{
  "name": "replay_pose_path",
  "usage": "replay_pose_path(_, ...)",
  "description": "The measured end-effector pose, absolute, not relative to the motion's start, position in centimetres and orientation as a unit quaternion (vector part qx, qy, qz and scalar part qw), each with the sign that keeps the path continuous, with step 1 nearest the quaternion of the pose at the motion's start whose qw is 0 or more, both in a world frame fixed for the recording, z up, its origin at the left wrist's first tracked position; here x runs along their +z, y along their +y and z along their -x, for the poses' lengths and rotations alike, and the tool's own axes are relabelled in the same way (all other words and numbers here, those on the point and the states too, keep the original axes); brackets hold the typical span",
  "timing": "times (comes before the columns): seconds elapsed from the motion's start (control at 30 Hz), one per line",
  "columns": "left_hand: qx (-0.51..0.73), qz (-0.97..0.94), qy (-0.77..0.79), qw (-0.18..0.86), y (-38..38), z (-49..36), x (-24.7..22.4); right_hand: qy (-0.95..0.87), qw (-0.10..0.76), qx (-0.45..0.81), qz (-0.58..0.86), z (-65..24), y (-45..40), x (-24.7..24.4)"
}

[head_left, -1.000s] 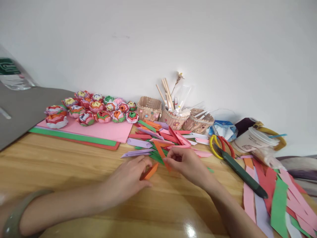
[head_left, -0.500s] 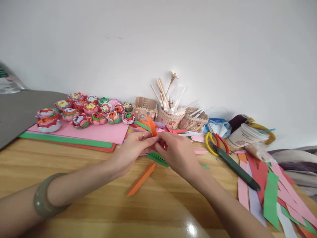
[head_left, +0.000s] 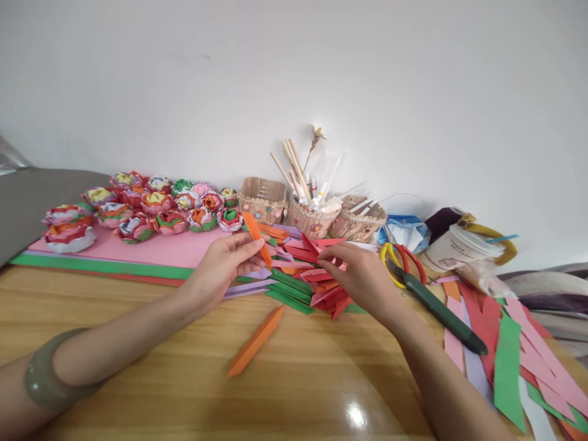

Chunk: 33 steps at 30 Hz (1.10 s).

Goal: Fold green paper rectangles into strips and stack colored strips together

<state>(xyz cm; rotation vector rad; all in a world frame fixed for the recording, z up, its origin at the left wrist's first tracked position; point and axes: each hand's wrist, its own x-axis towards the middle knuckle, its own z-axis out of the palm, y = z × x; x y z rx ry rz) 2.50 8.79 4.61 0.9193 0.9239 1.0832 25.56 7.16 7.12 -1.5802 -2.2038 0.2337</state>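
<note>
Between the thumb and fingers of my left hand (head_left: pixel 232 260) is a folded orange paper strip (head_left: pixel 257 239), held upright and tilted. My right hand (head_left: pixel 362 275) hovers at the pile of folded red paper strips (head_left: pixel 328 291). Its fingers are bent with the thumb a little apart, and nothing shows between them. Under and between the hands lie more folded strips, among them green strips (head_left: pixel 291 288) and purple strips (head_left: pixel 250 286). A second folded orange strip (head_left: pixel 256 342) rests alone on the table, nearer to me.
Several paper flowers (head_left: pixel 169 222) stand on stacked coloured sheets (head_left: pixel 193 244) at left. Behind are decorated baskets (head_left: pixel 263 199), one with sticks and pens. At right lie scissors (head_left: pixel 436 306), a lidded paper cup (head_left: pixel 459 245) and flat paper strips (head_left: pixel 508 361).
My hands were together at the orange strip and have drawn apart. The left keeps the strip; the right has moved right, over the red strips. The view has shifted slightly.
</note>
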Motion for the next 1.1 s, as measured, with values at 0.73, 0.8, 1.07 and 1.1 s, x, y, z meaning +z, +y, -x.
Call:
replay_pose_path(0.73, 0.46, -0.432, 0.411, 0.658, 9.2, -2.7, 3.7, -0.713, 0.304, 0.104, 0.623, -22.9, 8.6, 8.9)
replay_pose_path(0.8, 0.451, -0.442, 0.406, 0.66, 8.9, -2.8, 3.8, -0.721, 0.313, 0.184, 0.59, -21.8, 8.3, 9.1)
replay_pose_path(1.07, 0.392, -0.464, 0.386, 0.694, 8.0, -3.1, 3.9, -0.712, 0.313, 0.352, 0.521, -19.6, 7.8, 7.1)
replay_pose_path(1.1, 0.389, -0.465, 0.386, 0.695, 8.0, -3.1, 3.9, -0.708, 0.317, 0.355, 0.521, -19.6, 7.7, 6.9)
